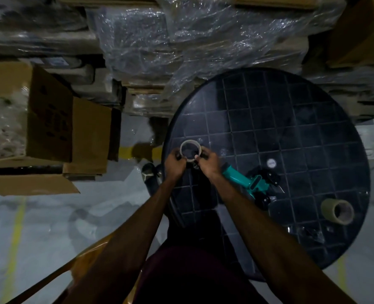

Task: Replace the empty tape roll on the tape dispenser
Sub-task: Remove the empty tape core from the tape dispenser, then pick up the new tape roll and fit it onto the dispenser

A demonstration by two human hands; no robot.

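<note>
1. The left hand (174,162) and right hand (208,162) meet at the left edge of the surface (291,119), fingers curled and pinching an empty tape roll (190,150) from either side.
2. That roll is a thin, pale cardboard ring with nothing wound on it, held upright so its hollow middle shows; small dark parts sit between the fingers at its near edge, too blurred to tell apart.
3. Just right of the right wrist lies the tape dispenser (249,183), with a smooth teal handle and black fittings at its far-right end, resting on its side.
4. Farther right and nearer, well apart from the hands, a full tape roll (337,210) lies on its side, brownish with a cardboard core.
5. The surface is round, dark and moulded in a grid of squares, with a small pale cap (271,163) near its middle and much bare room across the far half.
6. Left of it stand open cardboard boxes (67,128); their dark print is unreadable.
7. Beyond are goods under crinkled plastic wrap (181,40).
</note>
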